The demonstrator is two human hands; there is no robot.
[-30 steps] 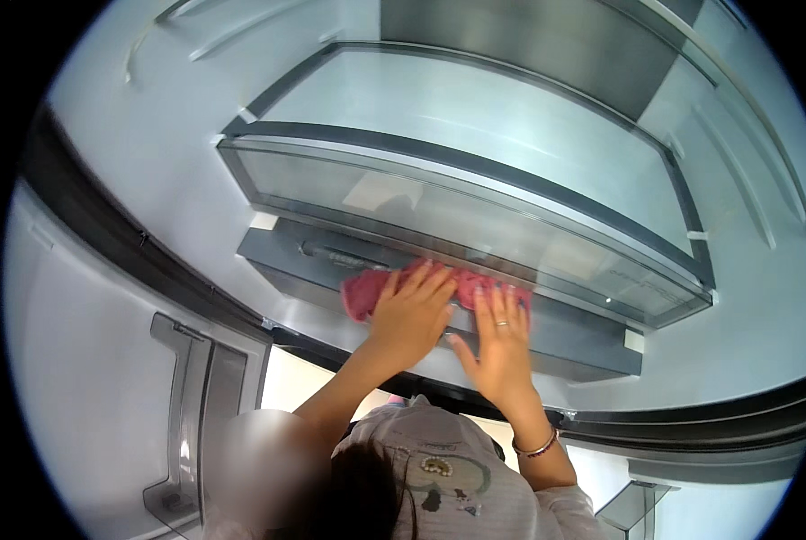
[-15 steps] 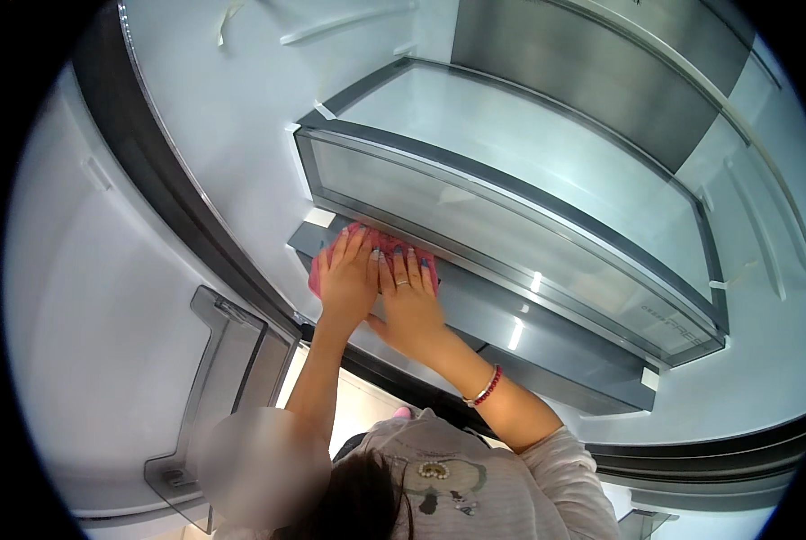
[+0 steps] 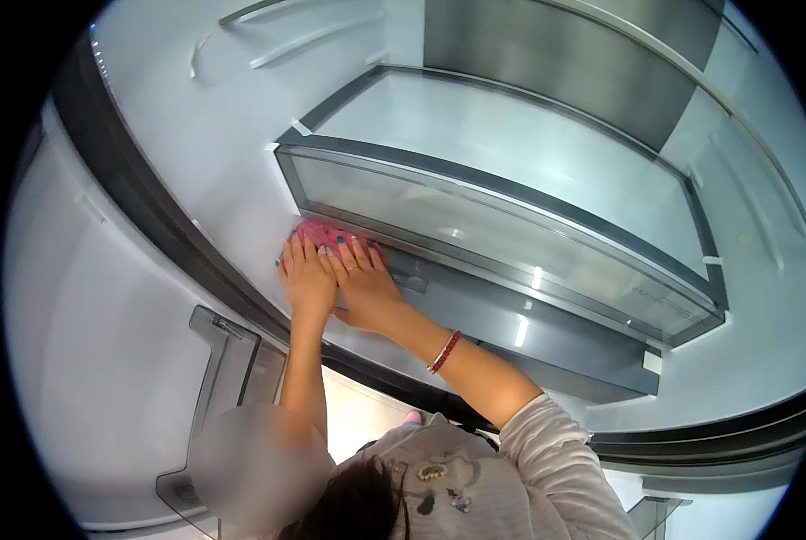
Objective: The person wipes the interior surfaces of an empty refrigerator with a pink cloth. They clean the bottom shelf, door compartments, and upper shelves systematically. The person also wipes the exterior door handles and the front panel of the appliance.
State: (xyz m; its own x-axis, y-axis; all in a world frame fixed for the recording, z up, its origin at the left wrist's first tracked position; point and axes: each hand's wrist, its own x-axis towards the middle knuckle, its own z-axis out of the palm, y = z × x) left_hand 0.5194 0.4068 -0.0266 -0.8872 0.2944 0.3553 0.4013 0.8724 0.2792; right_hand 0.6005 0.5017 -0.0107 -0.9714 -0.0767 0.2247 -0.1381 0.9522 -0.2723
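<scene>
A pink cloth (image 3: 324, 232) lies at the left end of the grey drawer front (image 3: 565, 360) inside an open refrigerator. My left hand (image 3: 308, 279) is laid flat over the cloth's left part, its fingers stretched out. Beside it, touching, my right hand (image 3: 363, 290) presses on the cloth's right part with open fingers. The palms and the underside of the cloth are hidden. Just above the hands is the clear front of a drawer (image 3: 493, 225) with a grey frame.
The refrigerator's open left door (image 3: 88, 315), with a clear door bin (image 3: 214, 360), stands at the left. Small white tape pieces (image 3: 653, 361) stick to the drawer's ends. A metallic back panel (image 3: 565, 63) rises behind, and light floor (image 3: 358, 400) shows below.
Both hands and the pink cloth have slid left along the grey drawer front, covering its left end. A recess in that front now shows to the right of the cloth. The view has shifted slightly.
</scene>
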